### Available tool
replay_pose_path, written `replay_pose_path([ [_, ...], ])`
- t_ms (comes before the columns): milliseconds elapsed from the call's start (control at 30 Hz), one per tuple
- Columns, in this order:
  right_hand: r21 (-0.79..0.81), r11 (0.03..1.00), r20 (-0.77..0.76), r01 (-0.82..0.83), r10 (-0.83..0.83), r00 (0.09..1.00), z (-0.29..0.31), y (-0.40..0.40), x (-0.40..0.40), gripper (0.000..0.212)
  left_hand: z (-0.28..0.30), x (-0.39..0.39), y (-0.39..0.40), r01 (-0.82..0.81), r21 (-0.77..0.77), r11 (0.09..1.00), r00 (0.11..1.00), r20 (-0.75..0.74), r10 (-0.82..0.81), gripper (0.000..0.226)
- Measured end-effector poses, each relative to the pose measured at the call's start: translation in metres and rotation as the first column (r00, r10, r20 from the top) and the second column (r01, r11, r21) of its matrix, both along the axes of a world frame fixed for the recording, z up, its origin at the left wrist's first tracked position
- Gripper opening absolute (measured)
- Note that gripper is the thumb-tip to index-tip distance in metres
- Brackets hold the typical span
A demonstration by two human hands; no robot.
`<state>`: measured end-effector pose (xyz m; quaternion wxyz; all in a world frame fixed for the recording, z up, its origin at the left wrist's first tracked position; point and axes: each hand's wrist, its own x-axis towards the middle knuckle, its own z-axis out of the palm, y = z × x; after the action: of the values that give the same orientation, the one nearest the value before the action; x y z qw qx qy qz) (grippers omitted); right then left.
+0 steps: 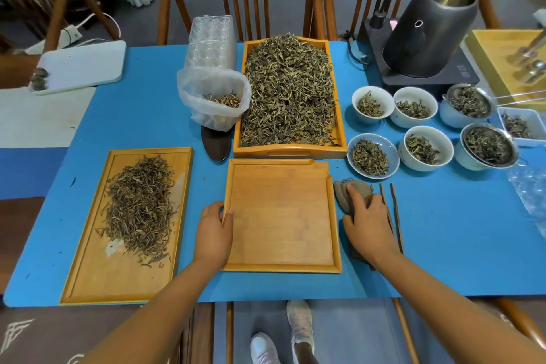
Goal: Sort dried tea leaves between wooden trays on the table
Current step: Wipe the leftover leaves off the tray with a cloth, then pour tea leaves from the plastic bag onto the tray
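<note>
An empty square wooden tray [280, 216] lies in front of me on the blue mat. My left hand [214, 233] grips its left rim, thumb over the edge. My right hand [367, 223] rests flat on a brown cloth [359, 190] just right of the tray. A deep wooden tray [341, 139] behind it is heaped with dried tea leaves [288, 91]. A long flat wooden tray [97, 281] at the left carries a darker pile of sorted leaves [140, 207].
Wooden tongs [396, 216] lie right of the cloth. Several white bowls with tea [422, 149] stand at the right, below a black kettle on its base [428, 35]. A plastic bag with leaves [214, 97], clear plastic cups [211, 41] and a white tray [82, 65] sit at the back left.
</note>
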<state>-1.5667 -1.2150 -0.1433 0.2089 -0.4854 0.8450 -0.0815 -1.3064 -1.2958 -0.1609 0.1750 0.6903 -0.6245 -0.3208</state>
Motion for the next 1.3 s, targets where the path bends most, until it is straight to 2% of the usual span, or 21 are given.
replay_pose_path([
  [267,0.007,1.0,0.017,0.008,-0.008,1.0,-0.001,-0.002,0.001,0.059,-0.003,0.001,-0.004,-0.011,0.013,1.0,1.0,-0.009,0.011,0.031],
  [433,0.082,0.997,-0.148,-0.013,0.026,0.989,0.009,-0.008,-0.004,0.054,0.0,0.004,-0.014,-0.013,0.037,0.999,1.0,0.003,0.013,0.032],
  [533,0.041,0.999,-0.153,-0.032,0.038,0.988,0.02,-0.019,-0.009,0.046,0.008,0.007,-0.025,-0.019,0.024,1.0,1.0,0.006,0.018,0.035],
  [667,-0.033,0.996,-0.177,-0.086,0.079,0.981,0.041,-0.047,-0.013,0.045,0.025,0.009,-0.046,-0.007,0.006,1.0,1.0,0.026,0.007,0.036],
  [833,-0.092,0.983,-0.15,-0.158,0.143,0.978,0.069,-0.089,-0.007,0.045,0.053,0.016,-0.072,-0.043,-0.026,0.999,0.998,0.034,0.044,0.036],
  [1000,-0.141,0.955,-0.127,-0.262,0.245,0.961,0.082,-0.13,0.014,0.046,0.078,0.031,-0.093,-0.073,-0.067,0.995,0.991,0.106,0.079,0.035],
  [1133,-0.145,0.938,-0.114,-0.315,0.301,0.947,0.082,-0.158,0.036,0.046,0.08,0.045,-0.108,-0.036,-0.06,0.998,0.987,0.152,0.044,0.039],
  [1300,-0.097,0.917,-0.063,-0.387,0.383,0.922,0.068,-0.185,0.065,0.05,0.074,0.046,-0.147,0.028,0.012,1.0,0.99,0.138,-0.029,0.049],
])
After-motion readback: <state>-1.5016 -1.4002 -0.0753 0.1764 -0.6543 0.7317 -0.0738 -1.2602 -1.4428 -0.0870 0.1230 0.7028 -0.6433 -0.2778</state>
